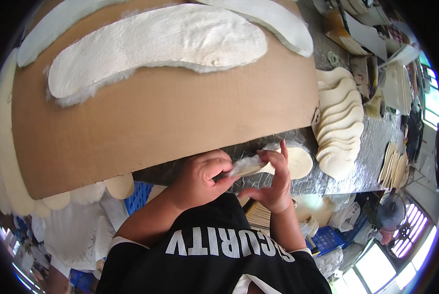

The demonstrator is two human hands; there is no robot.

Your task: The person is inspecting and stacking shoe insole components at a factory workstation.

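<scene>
Though thin, fluffy white piece (pixel 249 165)

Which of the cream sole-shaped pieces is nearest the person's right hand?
The single cream piece whose rounded end shows just beside the right hand; it is apart from the overlapping row farther right.
</scene>
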